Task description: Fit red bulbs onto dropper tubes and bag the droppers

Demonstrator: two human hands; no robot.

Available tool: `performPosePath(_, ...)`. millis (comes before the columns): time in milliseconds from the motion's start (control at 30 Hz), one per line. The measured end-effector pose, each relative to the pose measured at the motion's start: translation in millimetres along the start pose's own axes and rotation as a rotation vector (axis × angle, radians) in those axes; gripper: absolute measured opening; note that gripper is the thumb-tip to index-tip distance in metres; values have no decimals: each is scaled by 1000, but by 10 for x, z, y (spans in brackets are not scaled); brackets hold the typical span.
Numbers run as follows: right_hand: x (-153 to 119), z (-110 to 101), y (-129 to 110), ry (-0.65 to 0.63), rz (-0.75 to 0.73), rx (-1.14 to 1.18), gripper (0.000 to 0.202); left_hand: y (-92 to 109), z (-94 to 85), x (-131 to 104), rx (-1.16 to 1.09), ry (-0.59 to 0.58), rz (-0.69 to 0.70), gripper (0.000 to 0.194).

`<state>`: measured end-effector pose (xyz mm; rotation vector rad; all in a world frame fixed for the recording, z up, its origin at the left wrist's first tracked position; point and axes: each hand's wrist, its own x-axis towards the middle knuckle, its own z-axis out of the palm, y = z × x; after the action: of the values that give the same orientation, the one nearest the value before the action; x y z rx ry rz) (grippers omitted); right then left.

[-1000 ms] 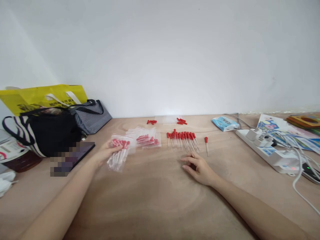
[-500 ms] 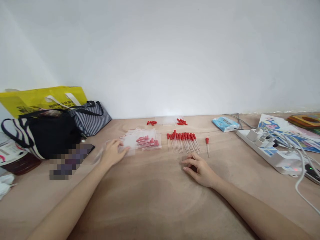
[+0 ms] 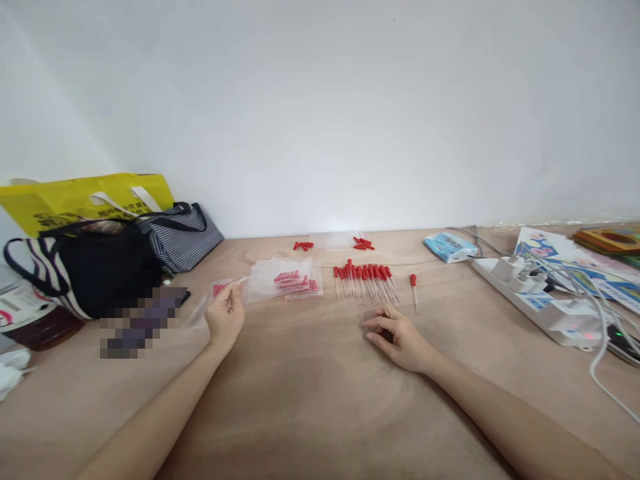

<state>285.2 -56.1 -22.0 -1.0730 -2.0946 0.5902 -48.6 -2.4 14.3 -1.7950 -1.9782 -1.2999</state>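
My left hand (image 3: 226, 317) is closed in a pinch at the left of a pile of clear zip bags (image 3: 263, 280), on what looks like the edge of one thin clear bag. Beside and behind it lies another clear bag with red rubber bulbs (image 3: 218, 289) in it. Filled bags with red bulbs (image 3: 295, 280) lie on the pile's right side. My right hand (image 3: 400, 341) rests on the table, its fingers loosely curled and apart, holding nothing. Just beyond it lies a row of glass droppers (image 3: 370, 277) with red bulbs; a single dropper (image 3: 413, 290) lies to the right.
Loose red bulbs (image 3: 303, 246) and a second group of red bulbs (image 3: 363, 243) lie near the wall, with clear material between. To the right are a blue tissue pack (image 3: 450, 247) and a power strip (image 3: 540, 303) with cables. Bags (image 3: 100, 267) and a blurred-out dark object (image 3: 145, 323) lie left.
My left hand has turned upward and drawn back from the bag pile, its spread fingers now pinched together. Red bulbs in the left bag now show. The right hand has stayed nearly still.
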Motion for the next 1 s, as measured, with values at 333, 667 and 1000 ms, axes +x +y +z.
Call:
performPosePath(333,-1,4,24,-4,-32,-4,23,667,96,-609,-550,-712,680,31)
performPosePath(667,28,-23,33,120,152,-138,20,765,21,-510,-298,-984,501,36)
performPosePath(1000,23,-28,25,55,56,-135,27,838,210,-486,-191,-1047,78,64)
